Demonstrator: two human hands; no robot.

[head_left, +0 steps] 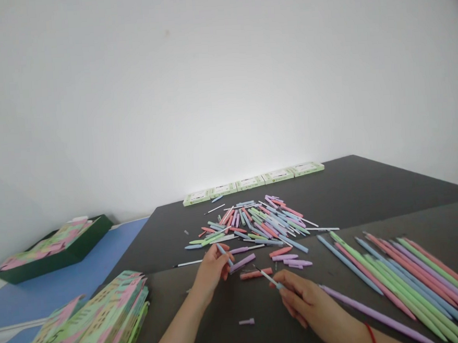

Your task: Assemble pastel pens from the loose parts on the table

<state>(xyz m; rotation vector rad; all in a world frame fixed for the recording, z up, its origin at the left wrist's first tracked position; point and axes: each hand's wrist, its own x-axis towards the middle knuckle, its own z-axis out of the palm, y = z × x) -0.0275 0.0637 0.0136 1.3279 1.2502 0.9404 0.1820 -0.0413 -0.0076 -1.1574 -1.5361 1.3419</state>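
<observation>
My left hand pinches a short light-blue pen piece, probably a cap or barrel section. In my right hand is a thin white pen refill with a dark tip, pointing up and left; a blue part shows at my fingertips, and its rear end is hidden by the hand. The two held parts are apart. Just beyond lie a red pen piece and a purple pen piece. A small purple plug lies between my forearms.
Beyond my hands is a pile of pastel pen parts and refills on the black table. Long pastel pens lie at right. Flat boxes line the wall. Printed packets and a green tray are at left.
</observation>
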